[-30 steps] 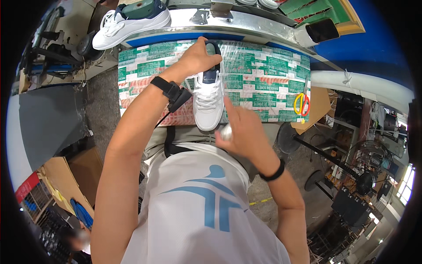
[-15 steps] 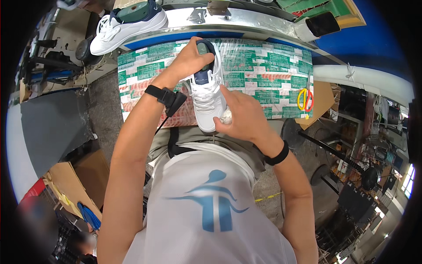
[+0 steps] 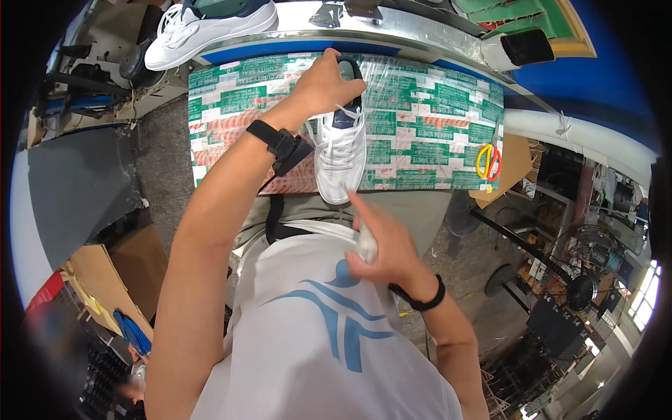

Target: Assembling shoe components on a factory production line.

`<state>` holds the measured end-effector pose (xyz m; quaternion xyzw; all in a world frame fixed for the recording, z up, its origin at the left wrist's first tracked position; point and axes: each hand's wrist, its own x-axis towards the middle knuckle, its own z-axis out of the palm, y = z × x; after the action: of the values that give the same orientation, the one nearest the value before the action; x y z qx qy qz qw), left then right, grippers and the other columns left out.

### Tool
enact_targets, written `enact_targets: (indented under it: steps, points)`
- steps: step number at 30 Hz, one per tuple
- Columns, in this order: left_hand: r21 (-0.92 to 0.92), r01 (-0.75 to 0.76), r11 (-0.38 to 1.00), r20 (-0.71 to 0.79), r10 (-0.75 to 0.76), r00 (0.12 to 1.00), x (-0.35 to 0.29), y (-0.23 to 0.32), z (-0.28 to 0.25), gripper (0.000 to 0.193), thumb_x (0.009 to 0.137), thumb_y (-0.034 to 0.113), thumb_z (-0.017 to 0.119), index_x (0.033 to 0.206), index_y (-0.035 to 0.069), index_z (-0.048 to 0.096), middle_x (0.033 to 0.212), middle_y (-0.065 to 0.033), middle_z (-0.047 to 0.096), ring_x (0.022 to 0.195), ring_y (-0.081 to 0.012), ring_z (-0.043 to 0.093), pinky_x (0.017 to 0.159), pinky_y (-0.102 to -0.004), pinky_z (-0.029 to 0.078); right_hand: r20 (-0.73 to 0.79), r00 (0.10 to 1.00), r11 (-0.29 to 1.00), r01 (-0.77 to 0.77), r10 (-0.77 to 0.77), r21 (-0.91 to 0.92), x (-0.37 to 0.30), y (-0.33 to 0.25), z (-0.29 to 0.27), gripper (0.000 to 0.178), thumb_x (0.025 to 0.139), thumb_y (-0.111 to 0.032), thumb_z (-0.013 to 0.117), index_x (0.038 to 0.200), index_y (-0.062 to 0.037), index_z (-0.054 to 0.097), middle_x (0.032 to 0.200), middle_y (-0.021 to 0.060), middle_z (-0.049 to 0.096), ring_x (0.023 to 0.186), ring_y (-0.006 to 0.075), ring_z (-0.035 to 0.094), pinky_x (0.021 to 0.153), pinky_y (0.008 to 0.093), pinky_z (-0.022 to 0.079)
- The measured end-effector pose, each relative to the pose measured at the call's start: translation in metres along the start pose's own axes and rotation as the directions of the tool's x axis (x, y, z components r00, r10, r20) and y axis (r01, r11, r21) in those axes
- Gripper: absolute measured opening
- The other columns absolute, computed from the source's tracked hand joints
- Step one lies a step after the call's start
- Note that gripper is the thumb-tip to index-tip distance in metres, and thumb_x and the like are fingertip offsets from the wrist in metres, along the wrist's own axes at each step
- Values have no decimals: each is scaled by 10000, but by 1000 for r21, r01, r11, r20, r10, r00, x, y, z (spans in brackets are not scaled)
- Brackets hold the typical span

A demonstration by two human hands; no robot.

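Note:
A white lace-up sneaker (image 3: 341,157) with a dark blue collar and tongue lies on the tape-covered work board (image 3: 427,126), its toe toward me at the near edge. My left hand (image 3: 325,87) is closed round its heel and collar, thumb over the opening. Just below the toe, my right hand (image 3: 393,248) holds a small white wad (image 3: 366,245), perhaps cloth, in front of my shirt. The index fingertip points at the toe, touching it or very near. A dark green piece fills part of the shoe opening; my left fingers hide the heel's outer side.
Scissors (image 3: 488,162) with yellow and red handles lie at the board's right end. Beyond the board runs a metal ledge (image 3: 294,31), with another white sneaker (image 3: 210,33) on its left. A pole stand (image 3: 525,241) is at the right, and cardboard (image 3: 108,280) at the lower left.
My right hand has come away from the shoe's side, down toward my body with the white wad. My left hand still grips the heel; the view has shifted slightly.

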<state>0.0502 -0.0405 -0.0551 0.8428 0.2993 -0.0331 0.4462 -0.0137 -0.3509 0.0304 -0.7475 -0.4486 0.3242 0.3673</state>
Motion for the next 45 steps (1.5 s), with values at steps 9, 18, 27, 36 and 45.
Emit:
enact_targets:
  steps: [9, 18, 27, 36, 45]
  points:
    - [-38, -9, 999, 17, 9, 1000, -2, 7, 1, 1003, 872, 453, 805, 1607, -118, 430, 1268, -316, 760, 1171, -393, 772, 1017, -418, 586, -241, 916, 893, 206, -320, -401, 83, 37, 24, 1068, 773, -331, 913, 1647, 81, 455, 971, 154, 646, 827, 345, 665, 719, 463, 558]
    - [-35, -3, 999, 16, 4, 1000, -2, 0, -2, 994, 861, 477, 794, 1576, -127, 460, 1441, -356, 674, 1273, -483, 729, 1078, -477, 587, -303, 953, 998, -1, -21, -70, 66, -4, 40, 1029, 792, -322, 907, 1619, 110, 472, 1009, 168, 674, 866, 359, 691, 777, 477, 585]
    - [-14, -29, 999, 16, 30, 999, 2, 2, 4, 913, 881, 421, 817, 1560, -96, 490, 1180, -265, 764, 1092, -340, 761, 969, -417, 584, -196, 967, 968, 116, -161, -222, 61, 15, -2, 1045, 764, -326, 926, 1625, 77, 490, 973, 148, 652, 857, 325, 669, 755, 474, 556]
    - [-7, -78, 997, 138, 78, 987, 0, 10, 11, 961, 847, 460, 818, 1568, -99, 515, 1404, -327, 706, 1210, -453, 757, 1050, -469, 595, -115, 989, 882, 33, -98, -471, 37, 15, -12, 1053, 757, -360, 926, 1625, 62, 505, 1044, 171, 677, 895, 355, 676, 787, 461, 565]
    - [32, -129, 991, -3, 129, 992, -1, 6, 19, 772, 867, 368, 807, 1484, -40, 583, 1110, -250, 793, 1032, -356, 788, 939, -428, 603, -170, 964, 829, 78, -205, -554, 68, 14, 19, 1028, 788, -416, 906, 1569, 132, 524, 975, 144, 628, 819, 317, 639, 730, 436, 532]
